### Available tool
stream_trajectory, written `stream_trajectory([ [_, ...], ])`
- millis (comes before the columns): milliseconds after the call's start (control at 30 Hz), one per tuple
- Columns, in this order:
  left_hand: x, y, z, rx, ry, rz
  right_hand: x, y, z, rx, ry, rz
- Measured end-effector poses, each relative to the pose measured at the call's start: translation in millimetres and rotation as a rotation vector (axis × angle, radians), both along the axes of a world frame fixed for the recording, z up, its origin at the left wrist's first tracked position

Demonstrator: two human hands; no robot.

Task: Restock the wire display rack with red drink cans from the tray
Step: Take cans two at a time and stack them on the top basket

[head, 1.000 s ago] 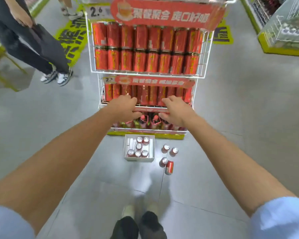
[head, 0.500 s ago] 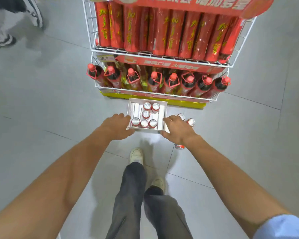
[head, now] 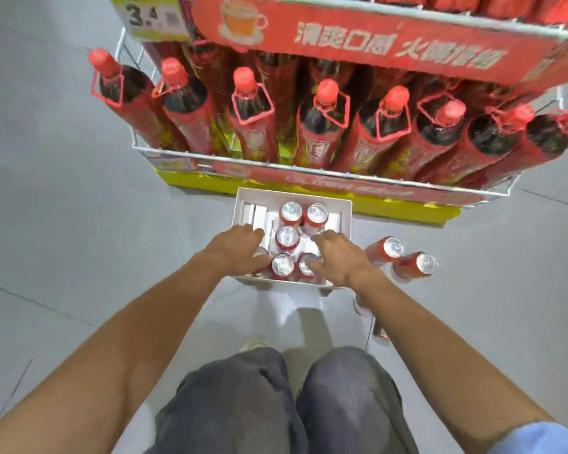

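Two loose cans (head: 415, 267) right of centre beside tray (head: 292, 194); bottles (head: 322, 126) in rack (head: 243, 158) above; left hand (head: 235, 252), right hand (head: 340, 257) over tray cans (head: 287, 237), grip unclear.

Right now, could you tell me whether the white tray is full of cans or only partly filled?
Partly filled: the tray holds a few upright cans, and bare white bottom shows on its left.

Price tag (head: 150, 18) blurred, rack (head: 177, 154) top cut off
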State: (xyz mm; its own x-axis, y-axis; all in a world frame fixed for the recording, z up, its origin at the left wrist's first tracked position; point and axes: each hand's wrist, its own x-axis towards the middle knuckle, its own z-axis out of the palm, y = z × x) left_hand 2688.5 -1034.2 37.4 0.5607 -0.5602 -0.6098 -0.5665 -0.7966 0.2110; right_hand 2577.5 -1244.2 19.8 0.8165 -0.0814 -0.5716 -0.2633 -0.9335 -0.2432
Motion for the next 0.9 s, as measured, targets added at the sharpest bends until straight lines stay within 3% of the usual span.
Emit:
stream_trajectory([
  [200,-1.1,2.7,-67.3,-0.057,0.051,0.053,-12.1,-6.5,-63.2,0.062,0.013,0.001],
  [433,-3.1,5.3,-93.6,-0.212,0.021,0.135,-10.7,-7.4,-89.3,0.14,-0.057,0.005],
  [567,12.3,-4.0,-99.7,-0.411,0.001,0.385,4.8,-16.2,-101.4,0.195,-0.177,-0.173],
  [633,21.2,-10.1,-108.3,-0.445,0.075,0.449,14.7,-19.5,-111.1,0.248,-0.218,-0.267],
  [733,29.6,-10.9,-118.5,-0.422,0.242,0.447,22.7,-22.4,-120.0,0.306,-0.194,-0.305],
  [900,25.3,-5.8,-114.5,-0.512,0.269,0.483,16.0,-18.9,-108.9,0.367,-0.118,-0.428],
])
